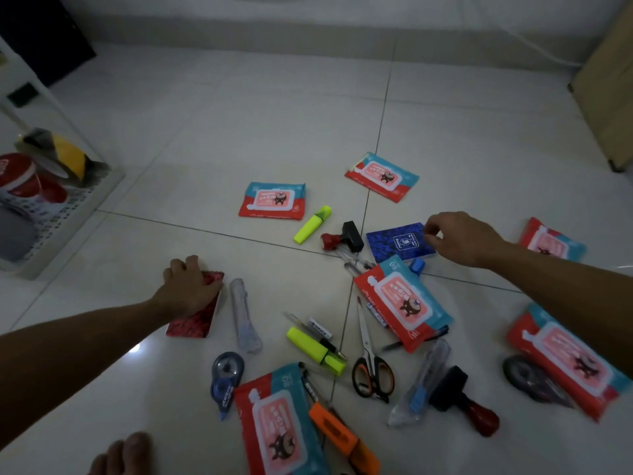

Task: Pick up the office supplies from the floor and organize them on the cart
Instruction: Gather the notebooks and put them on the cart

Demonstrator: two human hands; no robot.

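My left hand [186, 284] lies on the top end of a red notebook [197, 323] on the tiled floor, fingers curled over its edge. My right hand [459, 238] reaches to the right edge of a blue notebook [397, 242], fingertips bent at its corner. Between them lie several wipe packs [272, 201], two yellow highlighters [312, 223], scissors [370, 358], a correction tape [224, 378], stamps [342, 238], pens and an orange marker [337, 428]. The white cart [68, 214] stands at the left edge.
The cart's tray holds a red-lidded tub [17, 180] and a yellow and black roll [68, 156]. A wooden cabinet [606, 90] stands at the far right, a wall at the back. My foot [120, 454] shows at the bottom left.
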